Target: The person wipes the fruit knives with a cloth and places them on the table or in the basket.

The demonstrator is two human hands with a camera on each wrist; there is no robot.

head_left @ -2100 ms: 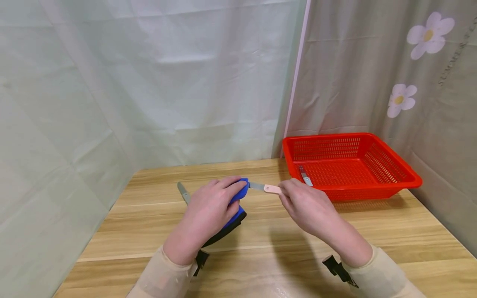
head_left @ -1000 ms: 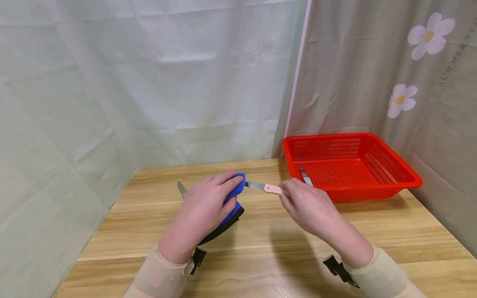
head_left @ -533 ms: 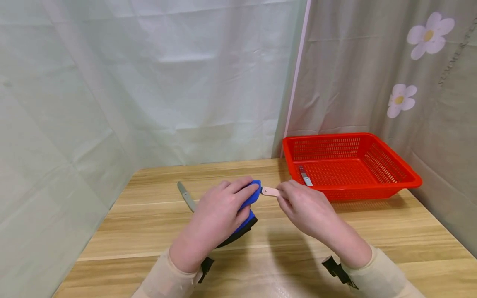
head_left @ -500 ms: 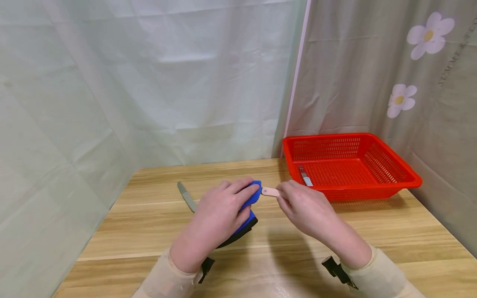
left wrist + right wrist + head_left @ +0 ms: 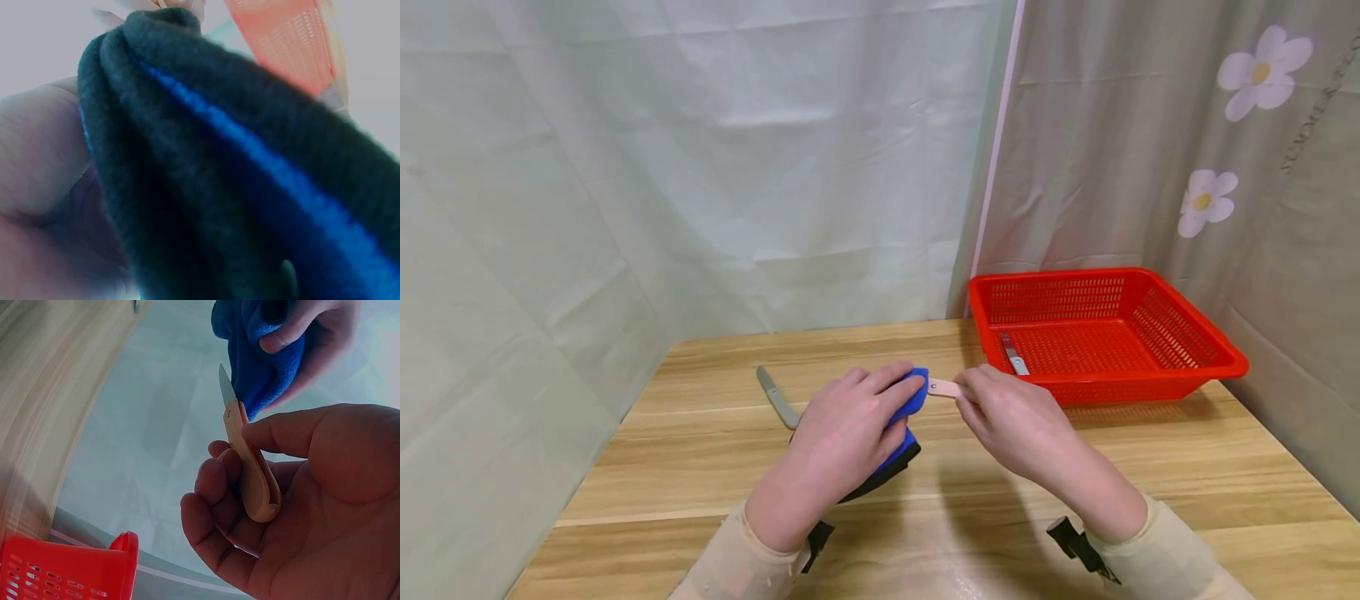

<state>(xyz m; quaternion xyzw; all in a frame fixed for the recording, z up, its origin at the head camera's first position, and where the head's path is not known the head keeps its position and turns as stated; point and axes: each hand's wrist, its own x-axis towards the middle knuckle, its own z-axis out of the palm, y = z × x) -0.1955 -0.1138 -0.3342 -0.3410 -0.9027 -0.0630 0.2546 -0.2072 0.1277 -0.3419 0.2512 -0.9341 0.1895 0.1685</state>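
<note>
My right hand (image 5: 1018,417) grips a folding knife by its pale pink handle (image 5: 253,481), thumb along the side in the right wrist view. The knife's blade (image 5: 227,386) is unfolded and points toward my left hand (image 5: 850,425). That hand pinches a folded blue cloth (image 5: 910,400) with black edging around the blade; in the head view the cloth hides the blade up to the handle. Seen from the left wrist, the dark cloth edge (image 5: 187,162) fills most of the picture. Another folding knife (image 5: 775,396), grey-green, lies unfolded on the table left of my left hand.
A red plastic basket (image 5: 1142,383) stands at the table's back right, beyond my right hand. Inside it, near the left wall, lies a utensil with a light grey handle (image 5: 1018,365). Curtains (image 5: 820,167) hang behind and beside the wooden table (image 5: 700,467).
The left hand slid the cloth slightly left along the blade, then back right until it reached the pink handle, covering the blade. The right hand stayed almost still.
</note>
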